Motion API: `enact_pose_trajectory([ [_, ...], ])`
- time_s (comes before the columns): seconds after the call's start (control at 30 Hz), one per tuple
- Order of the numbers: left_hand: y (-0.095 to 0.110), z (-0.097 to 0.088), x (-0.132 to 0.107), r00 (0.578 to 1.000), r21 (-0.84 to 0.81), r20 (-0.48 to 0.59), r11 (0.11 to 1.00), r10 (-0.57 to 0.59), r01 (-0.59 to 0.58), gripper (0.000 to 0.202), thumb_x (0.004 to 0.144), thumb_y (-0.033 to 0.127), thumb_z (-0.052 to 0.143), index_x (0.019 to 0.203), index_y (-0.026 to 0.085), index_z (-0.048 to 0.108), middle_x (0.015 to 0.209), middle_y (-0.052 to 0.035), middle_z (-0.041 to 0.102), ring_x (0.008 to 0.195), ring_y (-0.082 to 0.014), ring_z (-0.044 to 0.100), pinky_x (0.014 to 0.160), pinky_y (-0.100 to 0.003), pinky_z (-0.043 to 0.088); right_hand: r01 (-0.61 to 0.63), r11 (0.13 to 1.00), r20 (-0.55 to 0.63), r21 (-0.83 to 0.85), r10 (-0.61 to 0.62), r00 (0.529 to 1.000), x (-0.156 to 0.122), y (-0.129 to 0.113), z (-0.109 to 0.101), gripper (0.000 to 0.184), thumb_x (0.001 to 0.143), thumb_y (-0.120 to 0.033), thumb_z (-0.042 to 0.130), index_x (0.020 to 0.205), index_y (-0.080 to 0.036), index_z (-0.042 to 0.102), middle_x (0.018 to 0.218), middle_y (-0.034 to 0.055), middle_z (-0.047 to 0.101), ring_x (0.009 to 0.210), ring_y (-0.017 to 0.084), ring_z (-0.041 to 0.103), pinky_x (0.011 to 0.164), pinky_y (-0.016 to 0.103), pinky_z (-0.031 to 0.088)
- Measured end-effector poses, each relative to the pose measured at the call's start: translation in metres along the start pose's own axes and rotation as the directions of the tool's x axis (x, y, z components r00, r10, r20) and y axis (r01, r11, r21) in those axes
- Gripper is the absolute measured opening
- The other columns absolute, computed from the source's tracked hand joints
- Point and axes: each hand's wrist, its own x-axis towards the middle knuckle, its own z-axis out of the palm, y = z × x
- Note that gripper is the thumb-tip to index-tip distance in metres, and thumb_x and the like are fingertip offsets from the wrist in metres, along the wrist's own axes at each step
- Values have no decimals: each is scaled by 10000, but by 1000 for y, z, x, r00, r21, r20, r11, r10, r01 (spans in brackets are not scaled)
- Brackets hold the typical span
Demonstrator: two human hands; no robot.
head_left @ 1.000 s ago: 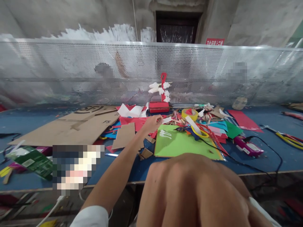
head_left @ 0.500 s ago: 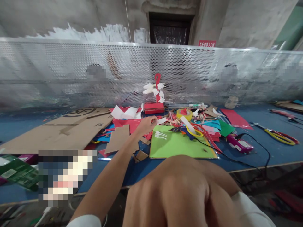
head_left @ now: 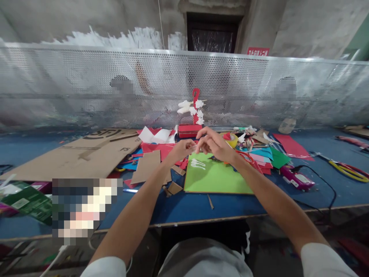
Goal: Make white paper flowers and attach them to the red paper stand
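Over the top edge of a lime-green sheet [head_left: 219, 179], my left hand [head_left: 182, 150] pinches a small white paper strip [head_left: 194, 148]. My right hand [head_left: 216, 147] meets it from the other side, fingers curled at the strip's free end; its fingertips partly hide the strip. Several thin white twisted pieces [head_left: 197, 164] lie on the green sheet under the hands. Behind them, a red box [head_left: 190, 130] bears an upright red looped piece [head_left: 195, 96] with white flower-like shapes [head_left: 199, 104]. My right hand and forearm partly cover the yellow tape roll [head_left: 233, 141] and a dark-tipped tool.
Large flat cardboard [head_left: 95, 157] spreads over the left; smaller cardboard [head_left: 147, 165] and red paper lie nearer. To the right are a purple device [head_left: 298, 179] with a black cable, red paper [head_left: 291, 145] and yellow-and-red-handled pliers [head_left: 347, 171]. A perforated metal screen [head_left: 161, 88] borders the back.
My right hand has moved from close before the camera to the white strip at my left hand. A small brown sliver shows near the table edge. The view has shifted slightly.
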Motion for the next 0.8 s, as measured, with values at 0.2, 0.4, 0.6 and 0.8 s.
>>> enact_pose_trajectory([
  [0.2,-7,1,4,981,-192,109,972,159,-136,371,826,497,625,833,127,623,639,9,578,558,-86,513,531,-202,391,-101,974,-314,-204,32,949,-15,75,-26,264,878,-188,452,1140,-218,469,1289,115,566,1093,182,578,826,309,500],
  [0.4,1,5,1,971,-256,163,958,173,-127,333,799,447,675,849,119,649,702,-11,620,617,-95,547,576,-207,406,-185,932,-166,-313,138,976,-16,75,-16,202,823,-274,624,1011,-200,625,1021,65,698,928,198,645,846,346,496],
  [0.6,-5,3,3,983,-208,176,978,50,-12,317,804,420,647,924,127,660,702,-18,629,580,-98,522,545,-213,383,-244,909,-277,-338,151,949,-20,86,-23,133,855,-278,589,954,-207,643,872,24,690,746,165,656,739,317,515],
  [0.8,-8,3,3,985,-231,171,973,37,4,281,811,421,624,863,146,654,696,-7,603,594,-95,505,544,-206,383,-98,854,-70,-511,73,995,-27,83,-21,362,802,-288,696,1151,-240,610,1137,65,650,1046,233,615,870,369,504],
])
